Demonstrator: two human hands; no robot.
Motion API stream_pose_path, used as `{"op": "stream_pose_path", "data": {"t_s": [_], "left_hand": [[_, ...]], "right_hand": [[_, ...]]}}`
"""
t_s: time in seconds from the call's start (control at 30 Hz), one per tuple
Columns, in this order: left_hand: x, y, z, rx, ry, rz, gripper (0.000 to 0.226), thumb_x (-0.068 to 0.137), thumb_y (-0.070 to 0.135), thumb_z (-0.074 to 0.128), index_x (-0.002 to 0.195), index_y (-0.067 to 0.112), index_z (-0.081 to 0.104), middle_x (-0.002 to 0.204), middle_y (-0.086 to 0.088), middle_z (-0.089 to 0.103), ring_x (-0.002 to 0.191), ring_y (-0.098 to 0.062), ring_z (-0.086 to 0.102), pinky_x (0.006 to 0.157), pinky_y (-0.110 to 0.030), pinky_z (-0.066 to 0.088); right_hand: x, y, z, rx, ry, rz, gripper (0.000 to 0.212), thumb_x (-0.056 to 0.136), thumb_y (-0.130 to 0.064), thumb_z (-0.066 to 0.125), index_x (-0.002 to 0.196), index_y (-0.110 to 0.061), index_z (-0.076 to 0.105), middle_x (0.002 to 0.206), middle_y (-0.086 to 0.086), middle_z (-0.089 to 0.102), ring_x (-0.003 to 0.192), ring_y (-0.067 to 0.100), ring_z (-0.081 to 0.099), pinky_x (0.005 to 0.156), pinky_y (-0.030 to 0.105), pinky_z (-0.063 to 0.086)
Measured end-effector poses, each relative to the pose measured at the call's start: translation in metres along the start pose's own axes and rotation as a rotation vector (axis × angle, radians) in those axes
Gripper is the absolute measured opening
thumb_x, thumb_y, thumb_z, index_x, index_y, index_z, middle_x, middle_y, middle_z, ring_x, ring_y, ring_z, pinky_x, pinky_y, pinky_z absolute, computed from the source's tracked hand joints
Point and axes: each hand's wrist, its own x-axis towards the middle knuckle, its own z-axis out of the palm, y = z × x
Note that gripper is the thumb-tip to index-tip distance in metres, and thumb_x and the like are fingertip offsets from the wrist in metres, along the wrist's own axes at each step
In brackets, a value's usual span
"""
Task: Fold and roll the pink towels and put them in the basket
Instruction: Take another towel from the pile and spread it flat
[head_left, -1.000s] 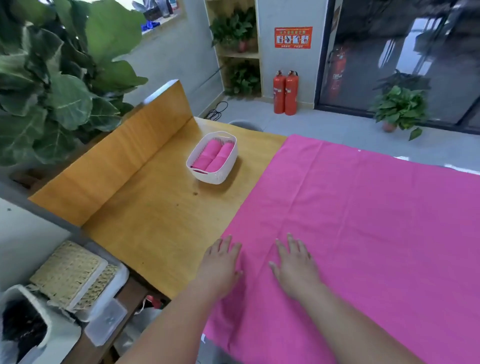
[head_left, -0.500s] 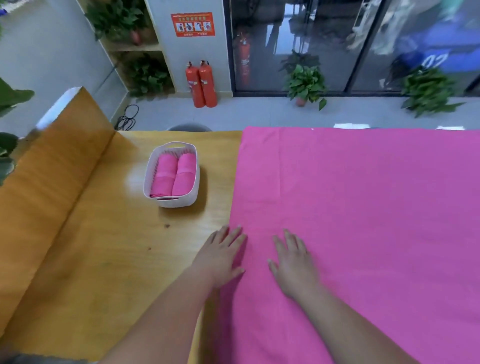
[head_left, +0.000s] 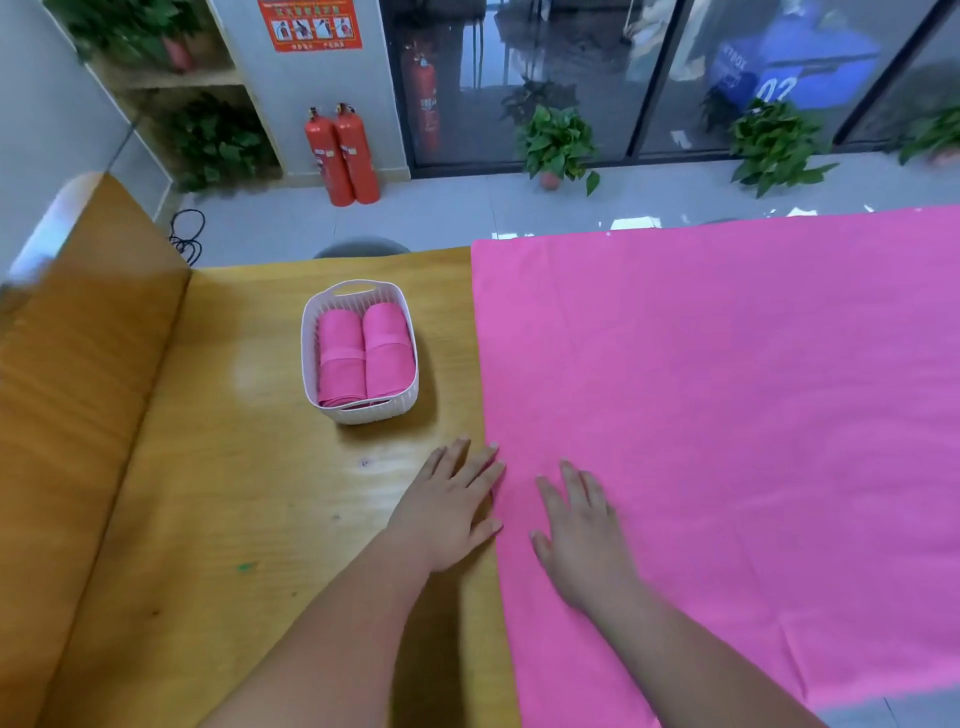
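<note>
Both hands are down flat. The left hand (head_left: 451, 506) lies palm-down on the bare wood of the table (head_left: 249, 493), fingers straight and a little spread, with its thumb side right along the edge of the big pink towel (head_left: 753, 415). Just beside it, the right hand (head_left: 577, 532) rests palm-down on the towel itself, fingers straight and slightly apart, gripping nothing. The two hands are close together but not touching. The towel is spread open and flat, running away from the right hand's outer side and ahead of it to the far edge of the table, and its near edge hangs past the table below the right forearm. A few soft creases show in the cloth near that forearm. Ahead of the left hand's fingertips and a touch to its outer side sits the white basket (head_left: 376, 413), apart from the towel's edge. Inside it lie two rolled pink towels (head_left: 363, 353) side by side, touching along their length. Beyond the table, two red fire extinguishers (head_left: 343, 156) stand on the floor against the wall.
</note>
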Motion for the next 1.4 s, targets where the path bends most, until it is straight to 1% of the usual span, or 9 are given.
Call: {"op": "stream_pose_path", "data": {"t_s": [0.13, 0.27, 0.47, 0.63, 0.77, 0.9, 1.07, 1.23, 1.4], "left_hand": [[-0.003, -0.015, 0.001, 0.018, 0.046, -0.016, 0.074, 0.101, 0.067, 0.034, 0.162, 0.025, 0.033, 0.171, 0.004, 0.025, 0.158, -0.032, 0.018, 0.128, -0.05, 0.016], [0.007, -0.024, -0.003, -0.033, 0.053, -0.094, 0.076, 0.1, 0.064, 0.039, 0.164, 0.025, 0.026, 0.173, 0.001, 0.018, 0.158, -0.032, 0.015, 0.128, -0.047, 0.018], [0.037, -0.026, -0.011, -0.08, 0.005, -0.107, 0.075, 0.101, 0.059, 0.047, 0.164, 0.029, 0.018, 0.174, -0.001, 0.007, 0.159, -0.031, 0.009, 0.127, -0.045, 0.019], [0.055, -0.027, -0.019, -0.107, -0.005, -0.161, 0.072, 0.102, 0.051, 0.05, 0.163, 0.026, 0.022, 0.171, -0.005, 0.015, 0.156, -0.032, 0.016, 0.125, -0.046, 0.023], [0.068, -0.029, -0.027, -0.104, 0.035, -0.188, 0.066, 0.1, 0.046, 0.054, 0.157, 0.023, 0.033, 0.157, -0.003, 0.035, 0.143, -0.03, 0.032, 0.115, -0.044, 0.036], [0.079, -0.027, -0.033, -0.15, 0.027, -0.234, 0.063, 0.097, 0.043, 0.056, 0.153, 0.023, 0.037, 0.144, -0.004, 0.043, 0.133, -0.032, 0.04, 0.104, -0.044, 0.045], [0.095, -0.022, -0.043, -0.378, 0.032, -0.33, 0.066, 0.098, 0.035, 0.057, 0.159, 0.021, 0.035, 0.139, -0.013, 0.041, 0.124, -0.037, 0.048, 0.104, -0.046, 0.047], [0.121, -0.02, -0.057, -0.646, 0.019, -0.42, 0.063, 0.096, 0.03, 0.059, 0.156, 0.02, 0.042, 0.136, -0.018, 0.049, 0.128, -0.03, 0.053, 0.106, -0.038, 0.047], [0.137, -0.014, -0.077, -0.608, 0.011, -0.407, 0.034, 0.087, 0.009, 0.062, 0.12, 0.007, 0.069, 0.119, -0.017, 0.065, 0.114, -0.037, 0.063, 0.088, -0.035, 0.05]], "right_hand": [[0.001, -0.018, 0.0, 0.003, -0.001, -0.008, 0.076, 0.102, -0.052, 0.051, 0.165, -0.029, 0.016, 0.174, 0.01, 0.002, 0.16, 0.036, 0.008, 0.127, 0.053, 0.02], [0.003, -0.039, -0.002, -0.006, -0.023, -0.032, 0.081, 0.101, -0.056, 0.053, 0.166, -0.029, 0.013, 0.174, 0.009, 0.001, 0.159, 0.036, 0.007, 0.127, 0.052, 0.02], [0.014, -0.056, -0.012, -0.077, 0.002, -0.053, 0.084, 0.094, -0.058, 0.063, 0.16, -0.024, 0.024, 0.146, 0.011, 0.038, 0.129, 0.031, 0.042, 0.102, 0.046, 0.045], [0.014, -0.058, -0.008, -0.018, -0.117, -0.007, 0.087, 0.096, -0.053, 0.064, 0.163, -0.027, 0.014, 0.135, 0.01, 0.04, 0.115, 0.029, 0.051, 0.092, 0.043, 0.051], [0.019, -0.056, -0.009, -0.006, -0.158, 0.016, 0.078, 0.101, -0.04, 0.061, 0.163, -0.026, 0.016, 0.136, 0.011, 0.04, 0.115, 0.029, 0.052, 0.089, 0.042, 0.052], [0.017, -0.058, -0.016, 0.009, -0.119, 0.04, 0.083, 0.095, -0.001, 0.054, 0.164, -0.023, 0.014, 0.129, 0.01, 0.044, 0.104, 0.028, 0.056, 0.074, 0.039, 0.047], [0.013, -0.059, -0.029, 0.043, -0.079, 0.057, 0.092, 0.095, 0.005, 0.05, 0.165, -0.033, 0.004, 0.12, 0.008, 0.044, 0.083, 0.023, 0.049, 0.067, 0.037, 0.042], [0.006, -0.06, -0.042, 0.089, -0.055, 0.063, 0.069, 0.094, 0.002, 0.048, 0.155, -0.024, 0.035, 0.118, 0.007, 0.045, 0.09, 0.029, 0.058, 0.069, 0.04, 0.044], [-0.006, -0.06, -0.061, 0.028, -0.005, 0.072, 0.031, 0.099, -0.011, 0.05, 0.129, -0.016, 0.055, 0.117, 0.005, 0.051, 0.097, 0.031, 0.063, 0.069, 0.039, 0.037]]}}
